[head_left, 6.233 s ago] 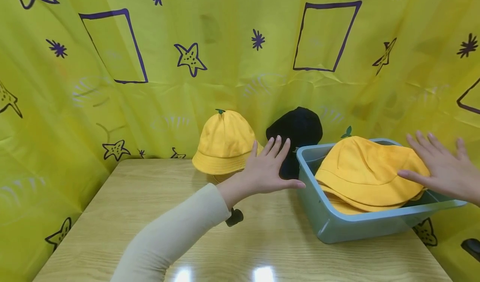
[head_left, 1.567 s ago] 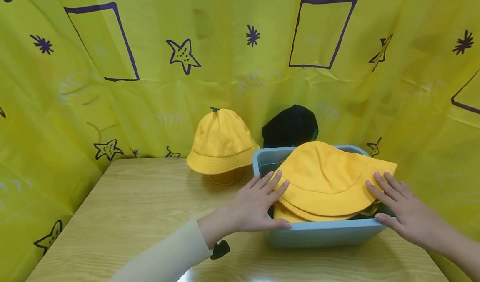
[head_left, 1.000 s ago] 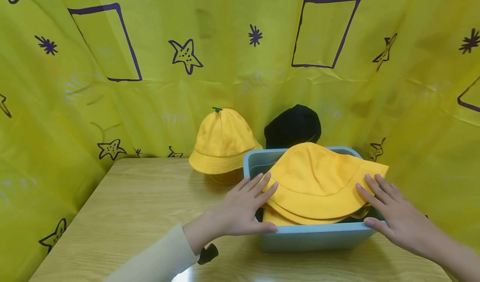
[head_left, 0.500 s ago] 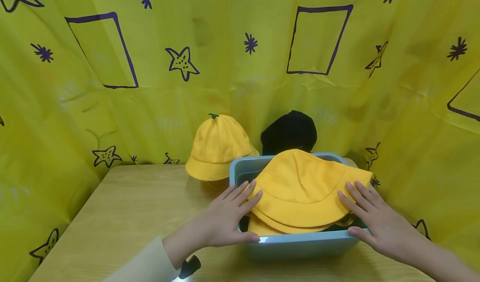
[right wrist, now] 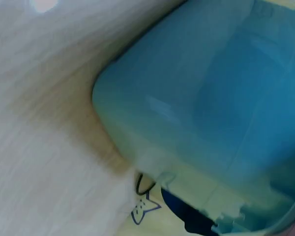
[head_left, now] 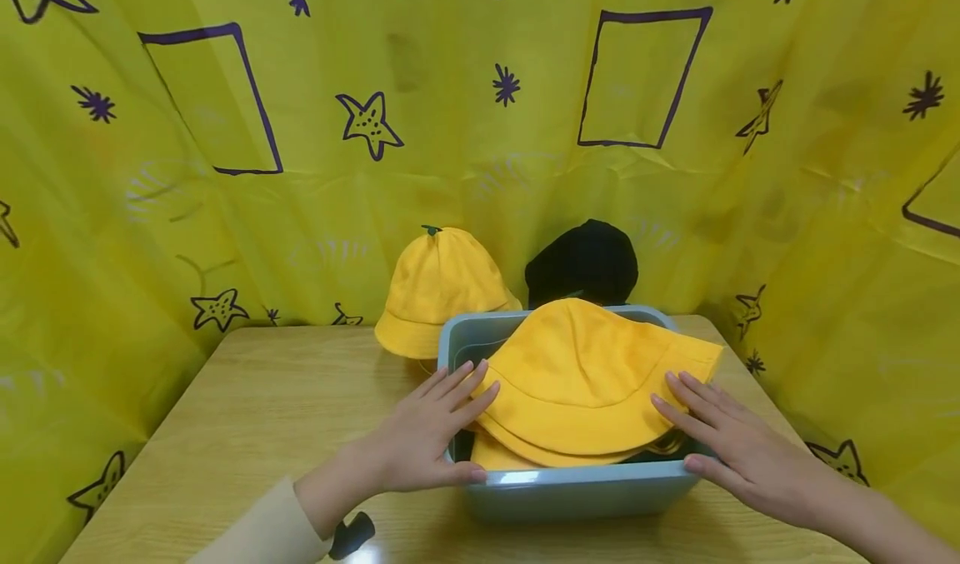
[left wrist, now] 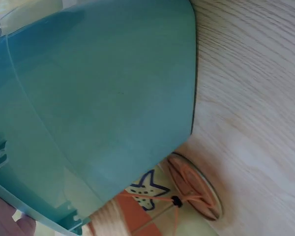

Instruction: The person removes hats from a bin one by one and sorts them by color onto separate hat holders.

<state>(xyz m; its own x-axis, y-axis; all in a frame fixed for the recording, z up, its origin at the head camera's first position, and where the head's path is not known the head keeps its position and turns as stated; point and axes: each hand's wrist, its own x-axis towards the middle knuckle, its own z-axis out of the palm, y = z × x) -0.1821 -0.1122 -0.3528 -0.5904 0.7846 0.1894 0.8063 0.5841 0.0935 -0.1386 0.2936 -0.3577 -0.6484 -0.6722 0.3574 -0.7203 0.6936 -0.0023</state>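
Observation:
A blue-green plastic bin (head_left: 525,491) stands on the table, its rim towards me. Folded yellow bucket hats (head_left: 577,372) are heaped in it, the top one rising above the rim. My left hand (head_left: 412,439) lies at the bin's front left corner, fingers spread and straight over the side rim, thumb along the front rim. At the front right corner my right hand (head_left: 750,451) lies likewise, its fingertips against the hat brim. Both wrist views show mostly the bin's outer walls (left wrist: 103,93), and the palms are hidden.
Behind the bin another yellow bucket hat (head_left: 450,281) sits on a stand, partly covered by the rim. Beside it is a black cap (head_left: 585,264). A yellow curtain (head_left: 450,47) with drawn stars hangs along the table's (head_left: 262,431) back and sides.
From above the table, both hands came down to the bin's corners. The bin has slid left and turned, and now overlaps the yellow hat on the stand. The hands moved left with it.

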